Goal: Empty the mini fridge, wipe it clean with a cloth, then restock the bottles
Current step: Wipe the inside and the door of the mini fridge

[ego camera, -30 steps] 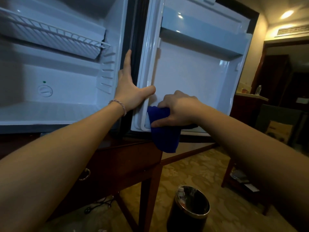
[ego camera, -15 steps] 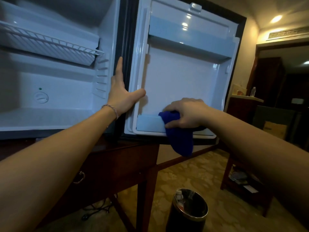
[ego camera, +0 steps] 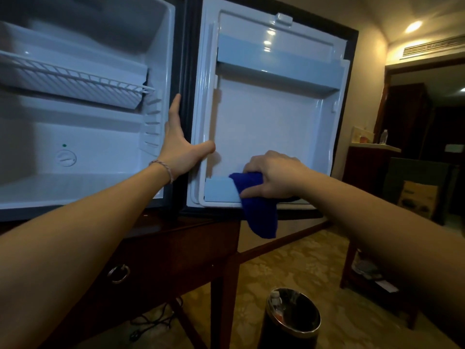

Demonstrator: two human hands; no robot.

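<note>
Your mini fridge [ego camera: 100,137] stands open on the dark wooden table [ego camera: 176,253], its door [ego camera: 266,127] swung out to the right, white inner liner facing you. Your left hand [ego camera: 180,147] is flat against the fridge's front edge by the hinge side, fingers straight and pointing up along the dark seal, thumb spread out onto the door's inner frame. It holds nothing, just presses there. A thin bracelet [ego camera: 163,167] sits on that wrist.

Your right hand [ego camera: 271,176] is down at the door's lower shelf rail [ego camera: 220,188], fingers curled over and thumb pinching a blue cloth [ego camera: 259,210]. The cloth is bunched under your palm against the rail, and its loose end hangs down past the door's bottom edge.

Inside the cabinet, the wire shelf [ego camera: 75,81] sits up high and the thermostat dial [ego camera: 66,157] is on the back wall. The door's upper shelf [ego camera: 279,71] runs across near the top.

On the floor below you, a round black bin [ego camera: 293,321] with a shiny rim stands on the patterned carpet [ego camera: 302,263]. Far right, a bottle [ego camera: 383,136] stands on a counter, well apart from the fridge.
</note>
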